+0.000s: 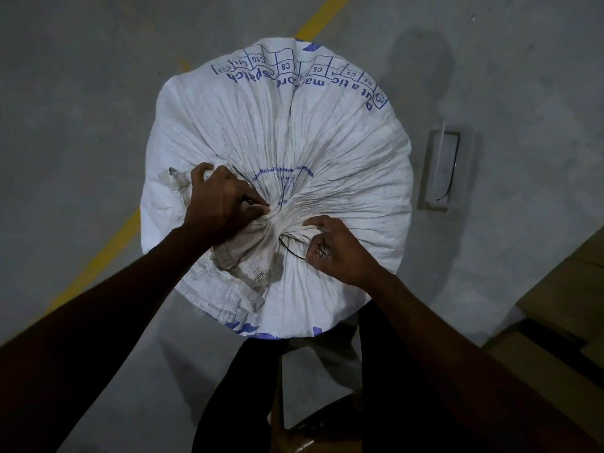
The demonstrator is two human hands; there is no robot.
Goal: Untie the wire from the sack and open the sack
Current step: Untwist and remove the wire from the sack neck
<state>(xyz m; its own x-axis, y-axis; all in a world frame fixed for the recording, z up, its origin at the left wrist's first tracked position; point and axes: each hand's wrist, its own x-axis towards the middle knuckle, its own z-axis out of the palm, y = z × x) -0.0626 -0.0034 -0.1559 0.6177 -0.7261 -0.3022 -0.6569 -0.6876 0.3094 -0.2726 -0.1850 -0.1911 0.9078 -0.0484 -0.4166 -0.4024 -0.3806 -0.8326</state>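
A full white woven sack (327, 132) with blue print stands upright below me, its top gathered into a twisted neck (277, 220) near the middle. My left hand (219, 201) is closed on the bunched neck fabric from the left. A thin black wire (289, 248) loops out from the neck toward the right. My right hand (336, 253) pinches this wire, which runs across its fingers. The loose flap of the sack mouth (242, 263) lies folded toward me, frayed and stained.
The sack stands on a grey concrete floor with a yellow painted line (98, 253) running diagonally at the left. A clear plastic tray (441, 171) holding a black wire lies on the floor at the right. Brown cardboard (555, 305) lies at the lower right. My legs are below the sack.
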